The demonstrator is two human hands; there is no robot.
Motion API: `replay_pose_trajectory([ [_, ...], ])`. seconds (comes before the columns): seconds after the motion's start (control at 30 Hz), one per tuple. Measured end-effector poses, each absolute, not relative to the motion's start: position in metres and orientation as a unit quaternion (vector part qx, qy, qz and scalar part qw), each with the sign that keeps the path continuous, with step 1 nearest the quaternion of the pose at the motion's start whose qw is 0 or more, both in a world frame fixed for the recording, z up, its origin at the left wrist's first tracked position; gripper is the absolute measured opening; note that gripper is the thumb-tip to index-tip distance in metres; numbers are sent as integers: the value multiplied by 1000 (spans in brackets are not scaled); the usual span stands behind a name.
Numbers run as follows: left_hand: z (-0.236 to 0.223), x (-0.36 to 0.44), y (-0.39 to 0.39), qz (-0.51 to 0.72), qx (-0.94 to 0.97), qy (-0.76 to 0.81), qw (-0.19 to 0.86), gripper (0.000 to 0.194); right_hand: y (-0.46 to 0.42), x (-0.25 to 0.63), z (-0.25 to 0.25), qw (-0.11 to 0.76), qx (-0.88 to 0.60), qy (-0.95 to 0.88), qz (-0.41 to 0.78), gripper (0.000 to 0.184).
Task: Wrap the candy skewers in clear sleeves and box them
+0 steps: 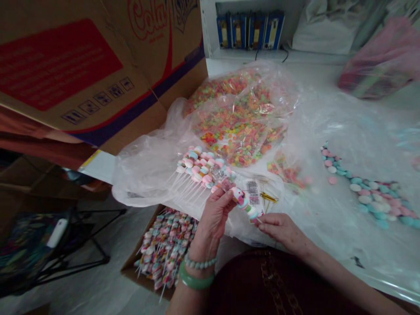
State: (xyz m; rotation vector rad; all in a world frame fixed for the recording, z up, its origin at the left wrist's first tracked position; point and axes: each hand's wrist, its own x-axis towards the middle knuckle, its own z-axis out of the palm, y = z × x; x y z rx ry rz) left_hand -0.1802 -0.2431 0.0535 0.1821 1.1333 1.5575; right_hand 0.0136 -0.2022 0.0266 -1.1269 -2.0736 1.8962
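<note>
Between my two hands is a marshmallow candy skewer (251, 211) with white, pink, green and blue pieces. My left hand (216, 212) pinches its upper-left end. At the lower-right end, the fingers of my right hand (278, 227) close on it near its stick. Just beyond my left hand lies a row of similar candy skewers (197, 168), their white sticks pointing toward me. Beside the held skewer are a white label with printed codes (252, 191) and some gold twist ties (269, 197).
A clear bag of small orange and green candies (239, 118) lies behind the skewers. Loose pastel candies (377, 199) rest on plastic at right. A large cardboard box (98, 57) stands at left. Below the table edge, an open carton (131, 264) holds many wrapped skewers.
</note>
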Motion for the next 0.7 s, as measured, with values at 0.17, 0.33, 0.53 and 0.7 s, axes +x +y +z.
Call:
replay_pose_trajectory([
  [0.17,43,-186,-244,668,65,511,537,25,-202,17,25,84,-366,-846,378,35],
  [0.33,40,-184,-241,702,48,473,530,24,-205,15,30,116,-359,-846,375,33],
  [0.53,34,-184,-240,726,45,434,532,24,-202,9,38,117,-388,-681,610,19],
  [0.7,28,-181,-241,715,51,450,533,25,-200,3,36,92,-415,-495,758,24],
])
